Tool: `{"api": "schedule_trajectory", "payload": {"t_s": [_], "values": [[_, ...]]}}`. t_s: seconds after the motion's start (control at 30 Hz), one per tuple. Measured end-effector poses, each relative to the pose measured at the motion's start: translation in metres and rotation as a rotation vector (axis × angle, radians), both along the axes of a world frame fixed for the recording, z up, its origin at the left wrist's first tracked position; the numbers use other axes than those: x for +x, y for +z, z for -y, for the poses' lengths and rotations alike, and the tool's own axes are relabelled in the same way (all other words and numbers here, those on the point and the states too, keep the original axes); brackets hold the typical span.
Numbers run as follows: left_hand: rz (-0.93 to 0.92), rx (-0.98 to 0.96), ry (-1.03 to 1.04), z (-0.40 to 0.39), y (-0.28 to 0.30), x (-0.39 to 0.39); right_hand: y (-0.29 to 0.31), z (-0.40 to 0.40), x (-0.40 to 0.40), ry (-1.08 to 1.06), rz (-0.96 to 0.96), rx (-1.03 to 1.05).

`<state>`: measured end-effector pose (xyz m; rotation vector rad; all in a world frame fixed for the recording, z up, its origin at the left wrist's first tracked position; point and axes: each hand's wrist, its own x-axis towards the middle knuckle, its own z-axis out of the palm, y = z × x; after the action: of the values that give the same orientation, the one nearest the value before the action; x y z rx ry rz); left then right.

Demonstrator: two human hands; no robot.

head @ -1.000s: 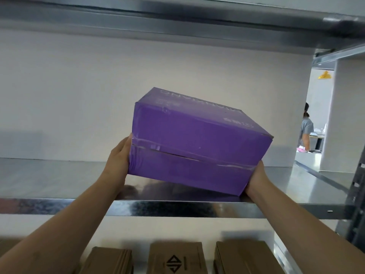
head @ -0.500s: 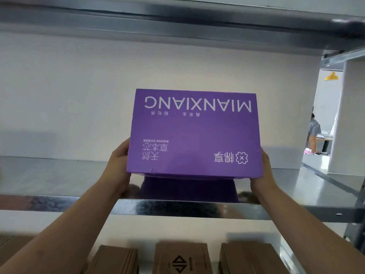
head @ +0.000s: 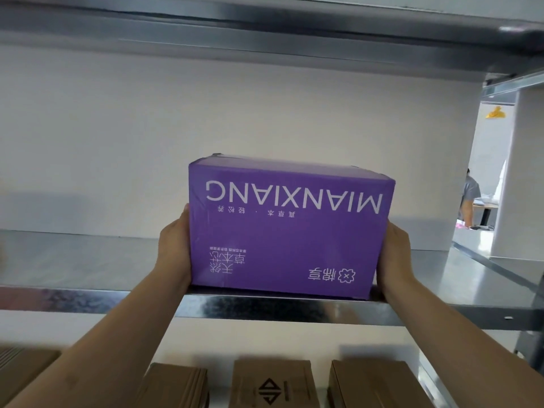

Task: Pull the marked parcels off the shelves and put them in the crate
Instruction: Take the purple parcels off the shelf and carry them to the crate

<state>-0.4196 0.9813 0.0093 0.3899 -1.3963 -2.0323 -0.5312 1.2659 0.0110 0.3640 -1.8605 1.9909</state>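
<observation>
A: Start at the left of the frame. What has the left hand (head: 173,248) got?

B: It lies flat against the left end of the purple parcel (head: 288,231), palm to the cardboard. Whether its fingers curl round the back I cannot tell; they are hidden behind the box.

A: And the parcel itself?

B: Middle of the frame, on the metal shelf (head: 88,260), its lower front edge right at the shelf's front lip. The big printed face is toward the camera with the lettering upside down. Its long axis runs left to right across the frame, parallel to the lip.

A: Then the right side.

B: The right hand (head: 393,254) presses the right end the same way, fingers again out of sight. So the grip is a two-handed squeeze across the long axis, one hand at each end, the box between them. Neither hand looks nearer than the other.

A: What does the coming move turn on?

B: My judgement: the parcel sits straight ahead of the person, so it should come out toward the camera over the lip, both hands drawing evenly or it will twist. I see no crate in view, so where it goes after that is unclear.

A: Anything else?

B: Brown cartons (head: 273,384) along the bottom edge on the shelf below, and a person (head: 469,198) standing far off at the right.
</observation>
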Motion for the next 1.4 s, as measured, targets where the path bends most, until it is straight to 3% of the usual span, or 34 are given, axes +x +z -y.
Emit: {"api": "schedule_trajectory", "payload": {"t_s": [0.3,0.57,0.67,0.73,0.93,1.03,1.17,1.4], "values": [[-0.133,-0.116,-0.015,-0.022,0.013,0.004,0.004,0.006,0.007,0.274,-0.125,-0.036],[-0.105,-0.399,0.017,-0.016,0.007,0.007,0.003,0.001,0.008,0.308,-0.062,-0.326],[-0.046,-0.265,-0.118,-0.012,0.001,0.003,0.006,-0.006,0.006,0.395,0.097,-0.398],[0.035,-0.163,-0.149,-0.008,-0.001,0.002,0.003,-0.007,0.002,0.316,0.212,-0.362],[0.058,0.03,-0.044,-0.005,0.004,0.001,0.003,-0.007,0.001,0.155,0.297,-0.328],[0.066,0.008,-0.061,-0.009,0.006,0.003,0.003,-0.006,0.004,0.136,0.234,-0.264],[0.043,-0.149,0.043,-0.014,0.008,0.003,0.001,-0.004,0.009,0.076,0.01,-0.091],[-0.155,-0.317,0.102,-0.011,0.006,0.008,-0.004,-0.004,0.005,0.088,-0.2,-0.111]]}}
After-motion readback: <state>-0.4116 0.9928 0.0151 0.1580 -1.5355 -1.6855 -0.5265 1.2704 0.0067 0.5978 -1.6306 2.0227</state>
